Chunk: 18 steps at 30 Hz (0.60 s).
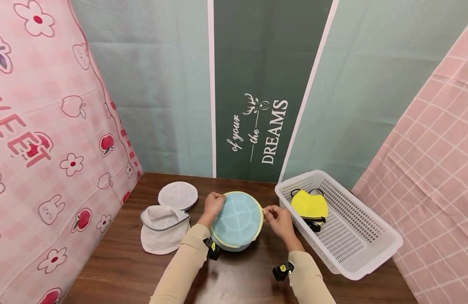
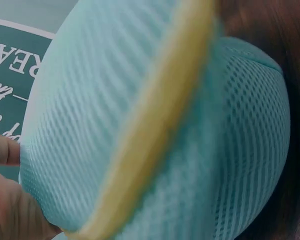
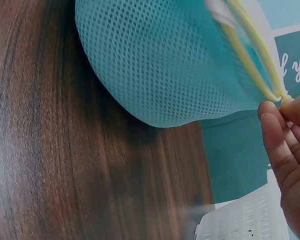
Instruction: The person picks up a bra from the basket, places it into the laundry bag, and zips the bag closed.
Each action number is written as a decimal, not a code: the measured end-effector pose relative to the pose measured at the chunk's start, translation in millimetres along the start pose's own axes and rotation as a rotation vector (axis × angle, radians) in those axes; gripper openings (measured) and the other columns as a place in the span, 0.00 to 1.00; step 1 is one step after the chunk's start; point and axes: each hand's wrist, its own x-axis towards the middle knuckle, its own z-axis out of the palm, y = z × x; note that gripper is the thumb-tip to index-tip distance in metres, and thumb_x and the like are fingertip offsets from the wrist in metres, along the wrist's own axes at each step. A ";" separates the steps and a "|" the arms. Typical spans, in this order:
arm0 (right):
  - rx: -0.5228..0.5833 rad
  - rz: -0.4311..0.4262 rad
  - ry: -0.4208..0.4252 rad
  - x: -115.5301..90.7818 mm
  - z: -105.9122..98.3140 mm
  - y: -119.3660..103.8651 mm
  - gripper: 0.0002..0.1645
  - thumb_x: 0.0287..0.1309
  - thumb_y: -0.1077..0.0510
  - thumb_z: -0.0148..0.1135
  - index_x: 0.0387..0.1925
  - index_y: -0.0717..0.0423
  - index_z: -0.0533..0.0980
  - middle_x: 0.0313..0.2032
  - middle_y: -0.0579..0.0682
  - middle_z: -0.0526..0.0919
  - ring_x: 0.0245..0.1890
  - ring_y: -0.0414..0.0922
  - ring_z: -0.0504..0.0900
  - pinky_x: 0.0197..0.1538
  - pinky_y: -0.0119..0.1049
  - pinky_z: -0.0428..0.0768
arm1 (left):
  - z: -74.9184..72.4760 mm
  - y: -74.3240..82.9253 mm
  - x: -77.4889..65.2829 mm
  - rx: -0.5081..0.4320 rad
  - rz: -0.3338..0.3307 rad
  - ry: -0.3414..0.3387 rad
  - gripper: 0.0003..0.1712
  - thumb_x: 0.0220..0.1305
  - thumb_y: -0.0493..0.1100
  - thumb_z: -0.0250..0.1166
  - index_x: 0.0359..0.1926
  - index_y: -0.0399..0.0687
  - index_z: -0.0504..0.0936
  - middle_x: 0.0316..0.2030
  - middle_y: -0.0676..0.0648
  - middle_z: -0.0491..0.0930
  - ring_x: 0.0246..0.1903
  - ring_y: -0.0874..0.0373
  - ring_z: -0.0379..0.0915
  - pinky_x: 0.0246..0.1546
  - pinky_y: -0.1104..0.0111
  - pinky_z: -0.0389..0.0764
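Note:
A round light-blue mesh laundry bag point(image 1: 239, 217) with yellow edging stands on the table between both hands. My left hand point(image 1: 214, 206) grips its upper left rim; the left wrist view shows the thumb and a finger at the blue mesh point(image 2: 90, 115). At the opposite side, my right hand point(image 1: 280, 221) pinches the end of the yellow edging point(image 3: 250, 65) between thumb and fingertips. In the right wrist view a gap shows between the yellow edges, with something white at it. Left of the bag lie an open white bag point(image 1: 163, 240) with grey trim and a flat round white mesh piece point(image 1: 178, 195).
A white plastic basket point(image 1: 371, 257) stands at the right, close to my right hand. Inside it lies a yellow item point(image 1: 310, 204) with black cords and black parts. Fabric curtains point(image 1: 173, 105) hang behind and on both sides of the brown wooden table point(image 1: 116, 257).

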 end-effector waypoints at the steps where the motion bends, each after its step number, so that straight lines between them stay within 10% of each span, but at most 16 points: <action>1: -0.005 -0.008 0.006 -0.9 0.3 0.0 0.03 0.56 0.70 0.60 0.30 0.70 0.78 0.25 0.63 0.79 0.20 0.47 0.80 0.24 0.41 0.79 | -0.1 0.1 -0.2 -0.009 -0.004 0.020 0.06 0.58 0.38 0.55 0.28 0.39 0.71 0.29 0.43 0.70 0.31 0.50 0.65 0.35 0.60 0.68; 18: -0.034 0.010 0.059 -9.6 3.5 -2.7 0.03 0.54 0.68 0.63 0.28 0.67 0.79 0.19 0.51 0.78 0.18 0.48 0.79 0.22 0.33 0.77 | 0.9 -0.7 -4.9 -0.035 -0.035 0.194 0.04 0.58 0.37 0.56 0.28 0.41 0.70 0.32 0.42 0.72 0.34 0.48 0.67 0.38 0.58 0.68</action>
